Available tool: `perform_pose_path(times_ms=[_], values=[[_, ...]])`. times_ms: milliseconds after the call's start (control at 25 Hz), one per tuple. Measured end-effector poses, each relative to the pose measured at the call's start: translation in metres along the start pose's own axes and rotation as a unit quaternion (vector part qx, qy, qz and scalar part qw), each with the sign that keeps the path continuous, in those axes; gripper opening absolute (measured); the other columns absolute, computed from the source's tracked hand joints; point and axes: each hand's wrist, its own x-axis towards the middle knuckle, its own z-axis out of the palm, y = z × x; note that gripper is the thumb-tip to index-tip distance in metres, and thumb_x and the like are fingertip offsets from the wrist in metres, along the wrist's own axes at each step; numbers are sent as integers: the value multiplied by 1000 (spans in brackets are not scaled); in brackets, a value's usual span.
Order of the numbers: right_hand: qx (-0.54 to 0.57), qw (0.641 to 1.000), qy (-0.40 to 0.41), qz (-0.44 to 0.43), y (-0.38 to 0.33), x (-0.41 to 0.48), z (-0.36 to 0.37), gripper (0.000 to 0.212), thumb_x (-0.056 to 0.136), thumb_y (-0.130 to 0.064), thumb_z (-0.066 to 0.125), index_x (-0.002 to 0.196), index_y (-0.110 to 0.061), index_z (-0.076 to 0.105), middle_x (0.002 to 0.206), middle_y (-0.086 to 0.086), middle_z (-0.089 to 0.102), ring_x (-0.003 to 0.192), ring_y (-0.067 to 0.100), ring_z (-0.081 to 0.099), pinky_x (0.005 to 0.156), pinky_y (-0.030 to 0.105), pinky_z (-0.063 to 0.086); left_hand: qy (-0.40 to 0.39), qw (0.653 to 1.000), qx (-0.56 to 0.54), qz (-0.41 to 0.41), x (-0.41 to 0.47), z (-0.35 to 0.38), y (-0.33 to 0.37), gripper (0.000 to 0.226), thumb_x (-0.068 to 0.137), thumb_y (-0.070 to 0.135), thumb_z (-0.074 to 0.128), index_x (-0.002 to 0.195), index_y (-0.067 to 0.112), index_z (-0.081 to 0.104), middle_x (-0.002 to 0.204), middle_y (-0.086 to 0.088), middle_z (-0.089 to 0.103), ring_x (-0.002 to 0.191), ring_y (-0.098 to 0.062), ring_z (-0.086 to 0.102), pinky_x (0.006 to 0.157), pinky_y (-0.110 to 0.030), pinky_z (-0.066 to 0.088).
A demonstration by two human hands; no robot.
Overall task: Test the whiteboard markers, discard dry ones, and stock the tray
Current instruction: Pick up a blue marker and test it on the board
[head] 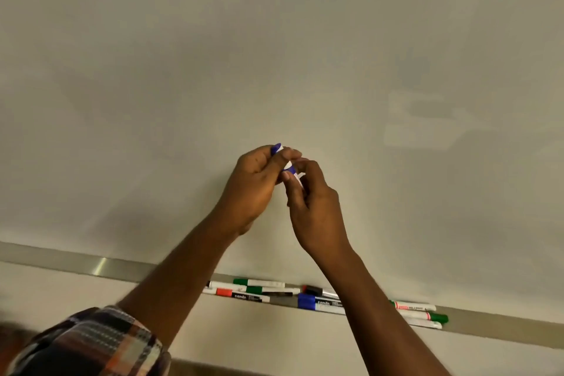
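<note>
Both hands are up in front of the big white whiteboard (274, 40), well above the long grey metal tray (91, 265). Between them is a short white marker with blue ends (289, 168). The left hand (256, 183) curls its fingers round the top part. The right hand (314, 207) pinches the lower part with thumb and fingertips.

I think this is the testing step. The cap is being pulled off or pushed on, and I cannot tell which. If it is coming off, the next move needs a straight pull, then the tip on the board above the tray.

In the tray lie more markers: green-capped ones (259, 282), one with a red band (238, 294) and one with a blue cap (320, 304). The right arm hides some of them.
</note>
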Motion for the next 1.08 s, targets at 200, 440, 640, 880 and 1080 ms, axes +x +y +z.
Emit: perform_pose_path(times_ms=[200, 440, 640, 880, 1080], values=[[-50, 990, 115, -60, -25, 20, -1, 33, 95, -33, 53, 127, -27, 60, 119, -8, 67, 99, 5, 64, 82, 23, 54, 71, 994, -80, 6, 12, 22, 23, 30, 101, 31, 38, 97, 14, 62, 97, -7, 73, 95, -23, 69, 94, -44, 52], [-5, 982, 188, 1, -59, 45, 19, 13, 89, -31, 64, 94, -24, 74, 67, -15, 63, 58, 4, 54, 55, 17, 35, 73, 988, -114, 71, 32, 1, 60, 29, 102, 32, 35, 86, 17, 55, 75, 5, 74, 91, -16, 71, 97, -41, 51], [11, 983, 176, -55, -81, 61, 28, 31, 96, -39, 52, 80, -15, 64, 62, -8, 50, 55, 12, 45, 54, 23, 36, 94, 942, -10, 322, 72, -54, 82, 21, 100, 26, 37, 91, 16, 53, 87, 0, 71, 97, -18, 65, 99, -34, 46], [169, 973, 148, -47, -95, 64, 14, 20, 103, -12, 40, 110, -24, 54, 98, 0, 69, 72, 14, 66, 65, 25, 53, 116, 795, 258, 537, 141, -98, 125, 35, 97, 15, 41, 123, -5, 53, 123, -18, 59, 125, -31, 50, 105, -42, 43], [331, 938, 66, -82, -104, 85, 4, 45, 89, 16, 41, 116, -14, 61, 110, 11, 68, 95, 25, 67, 78, 36, 57, 117, 747, 311, 576, 176, -90, 128, 41, 99, 21, 38, 129, -4, 48, 135, -21, 51, 134, -38, 39, 107, -43, 40]])
